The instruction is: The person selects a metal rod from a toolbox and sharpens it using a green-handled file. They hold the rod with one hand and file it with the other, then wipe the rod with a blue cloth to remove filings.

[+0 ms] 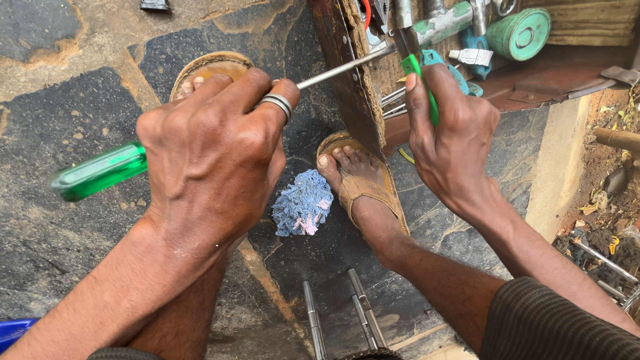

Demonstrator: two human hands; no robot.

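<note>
Nearest to us is our left hand (210,150), seen from the back, with a metal ring (277,104) on one finger. It is closed in a full fist around a long screwdriver (200,127): the clear green handle (99,172) sticks out to the left of the fist, and the bare steel shaft (337,69) runs up and to the right, ending among the tools in a wooden toolbox (353,80).

Our right hand (453,140) reaches up to the edge of that box. Its fingers are wrapped around a thin bright green tool (423,87), the forefinger lying straight along it; the tool's lower end is hidden inside the hand, so we cannot tell what kind it is. Just beyond the fingertips lie a blue-green handle (453,70), a small white tube (472,56) and a round green tin (523,33).

Below our hands are our two feet in tan sandals. The right foot (357,177) sits just beside the toolbox's rusty side, and the toes of the left foot (193,83) show above the left hand's knuckles. Between the feet, on the dark stone paving (73,107), lies a blue rag (303,203) with a touch of pink. At the bottom edge, several steel rods (313,320) stand out from under us.
</note>
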